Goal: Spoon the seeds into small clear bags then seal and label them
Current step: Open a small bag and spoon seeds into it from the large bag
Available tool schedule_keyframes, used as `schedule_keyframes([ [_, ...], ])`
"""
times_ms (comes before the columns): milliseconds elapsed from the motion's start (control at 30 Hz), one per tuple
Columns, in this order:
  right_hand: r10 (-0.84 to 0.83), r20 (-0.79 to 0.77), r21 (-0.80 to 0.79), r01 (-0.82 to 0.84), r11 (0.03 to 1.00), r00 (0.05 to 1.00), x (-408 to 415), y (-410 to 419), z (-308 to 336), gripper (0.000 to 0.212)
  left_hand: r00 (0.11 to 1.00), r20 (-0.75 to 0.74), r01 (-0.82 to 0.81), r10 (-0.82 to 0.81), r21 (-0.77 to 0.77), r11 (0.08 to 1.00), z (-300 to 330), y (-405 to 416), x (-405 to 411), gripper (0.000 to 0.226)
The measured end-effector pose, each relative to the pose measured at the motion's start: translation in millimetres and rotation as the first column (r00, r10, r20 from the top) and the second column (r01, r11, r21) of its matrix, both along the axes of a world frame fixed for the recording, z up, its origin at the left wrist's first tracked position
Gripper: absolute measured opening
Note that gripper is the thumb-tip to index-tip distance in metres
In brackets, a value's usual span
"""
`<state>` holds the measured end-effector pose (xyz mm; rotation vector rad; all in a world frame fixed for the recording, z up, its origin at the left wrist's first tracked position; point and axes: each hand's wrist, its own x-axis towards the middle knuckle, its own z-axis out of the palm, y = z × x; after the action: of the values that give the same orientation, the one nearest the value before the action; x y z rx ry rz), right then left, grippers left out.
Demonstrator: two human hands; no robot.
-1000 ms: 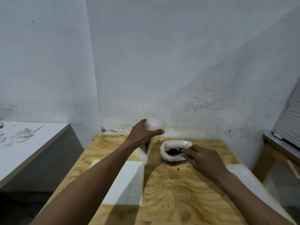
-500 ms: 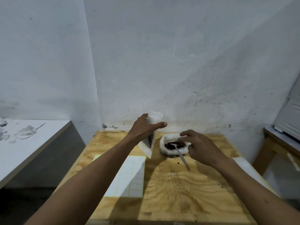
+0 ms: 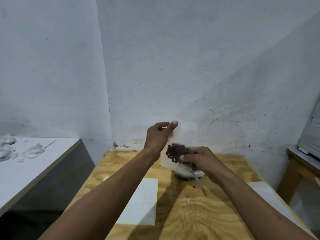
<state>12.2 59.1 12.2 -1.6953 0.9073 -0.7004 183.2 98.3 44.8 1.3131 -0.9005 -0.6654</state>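
My left hand (image 3: 158,137) pinches the top of a small clear bag (image 3: 181,135) and holds it up in front of the wall. Dark seeds (image 3: 174,151) sit bunched in the bag's lower part. My right hand (image 3: 202,160) grips that lower part, thumb against the seeds. The bag is motion-blurred. Below, on the plywood table (image 3: 190,213), stands the white seed supply bag (image 3: 183,172), mostly hidden by my right hand. The clear spoon (image 3: 196,179) lies with its handle sticking out of it toward me.
A white label sheet (image 3: 140,201) lies flat on the table under my left forearm. A white board (image 3: 263,193) covers the table's right edge. A white counter (image 3: 26,161) stands at the left and a wooden stand (image 3: 297,161) at the right.
My right hand let go of the spoon, left it in the seed supply bag, and moved up onto the small clear bag. My left hand lifted that bag higher.
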Motion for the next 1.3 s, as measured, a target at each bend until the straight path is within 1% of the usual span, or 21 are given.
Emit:
schedule_keyframes([
  [67, 0.019, 0.015, 0.028, -0.02, 0.999, 1.0, -1, -3, 4, 0.021, 0.999, -0.053, -0.004, 0.002, -0.027, 1.0, -1, -2, 10, 0.024],
  [100, 0.014, 0.04, 0.038, -0.015, 0.999, 0.999, -1, -4, 6, 0.023, 0.998, -0.063, -0.001, -0.001, -0.03, 1.0, -1, -1, 13, 0.017],
  [167, -0.018, 0.118, 0.039, 0.013, 0.999, 0.993, -1, -6, 12, 0.027, 0.998, -0.065, -0.001, -0.001, -0.029, 1.0, -1, 3, 16, 0.011],
  [267, -0.076, 0.268, 0.038, 0.069, 0.997, 0.96, 0, -8, 27, 0.034, 0.999, -0.049, 0.004, -0.005, -0.025, 1.0, -3, 13, 15, 0.009],
  [300, -0.083, 0.29, 0.03, 0.077, 0.997, 0.953, 1, -9, 32, 0.037, 0.999, -0.033, 0.005, -0.006, -0.019, 1.0, -4, 16, 15, 0.009],
  [333, -0.075, 0.276, 0.003, 0.077, 0.997, 0.958, 2, -10, 36, 0.038, 1.0, -0.01, 0.006, -0.006, -0.014, 1.0, -5, 19, 15, 0.009],
  [433, -0.002, 0.091, -0.12, 0.013, 0.993, 0.996, 10, -8, 44, 0.029, 0.999, 0.049, 0.005, -0.005, -0.001, 1.0, -7, 28, 13, 0.009],
  [467, 0.019, 0.041, -0.138, -0.013, 0.99, 0.999, 14, -6, 45, 0.024, 0.998, 0.069, 0.0, 0.0, 0.004, 1.0, -7, 31, 13, 0.01],
  [533, 0.046, 0.001, -0.142, -0.045, 0.989, 0.999, 21, -3, 48, 0.015, 0.995, 0.098, -0.018, 0.017, 0.013, 1.0, -5, 36, 15, 0.012],
  [633, 0.066, -0.009, -0.155, -0.067, 0.986, 0.998, 32, 0, 47, 0.012, 0.993, 0.108, -0.043, 0.042, 0.014, 0.999, -4, 44, 21, 0.012],
  [700, 0.065, -0.021, -0.155, -0.067, 0.986, 0.998, 40, 3, 45, 0.014, 0.992, 0.113, -0.058, 0.056, 0.013, 0.998, -4, 50, 26, 0.013],
  [800, 0.069, -0.058, -0.161, -0.078, 0.984, 0.996, 54, 5, 40, 0.035, 0.99, 0.112, -0.085, 0.082, 0.028, 0.996, -7, 56, 32, 0.016],
  [867, 0.078, -0.055, -0.167, -0.086, 0.982, 0.995, 61, 6, 37, 0.041, 0.99, 0.083, -0.115, 0.111, 0.035, 0.993, -10, 59, 34, 0.014],
  [933, 0.088, -0.072, -0.164, -0.098, 0.982, 0.994, 65, 5, 36, 0.039, 0.987, 0.044, -0.155, 0.154, 0.039, 0.987, -13, 60, 40, 0.011],
  [1033, 0.112, -0.087, -0.149, -0.124, 0.981, 0.99, 63, 2, 36, 0.025, 0.969, -0.012, -0.248, 0.248, 0.051, 0.968, -16, 58, 57, 0.009],
  [1100, 0.12, -0.084, -0.15, -0.131, 0.98, 0.989, 62, -1, 35, 0.023, 0.959, -0.024, -0.28, 0.282, 0.063, 0.958, -18, 55, 68, 0.007],
  [1167, 0.076, -0.065, -0.156, -0.086, 0.984, 0.995, 63, -7, 35, 0.026, 0.956, -0.039, -0.287, 0.29, 0.063, 0.956, -17, 52, 74, 0.008],
  [1233, -0.008, -0.015, -0.147, 0.006, 0.989, 1.0, 68, -11, 35, 0.032, 0.957, -0.073, -0.279, 0.282, 0.043, 0.959, -12, 47, 78, 0.012],
  [1300, -0.041, 0.039, -0.085, 0.044, 0.995, 0.998, 75, -12, 33, 0.039, 0.951, -0.13, -0.279, 0.281, 0.034, 0.96, -7, 41, 83, 0.013],
])
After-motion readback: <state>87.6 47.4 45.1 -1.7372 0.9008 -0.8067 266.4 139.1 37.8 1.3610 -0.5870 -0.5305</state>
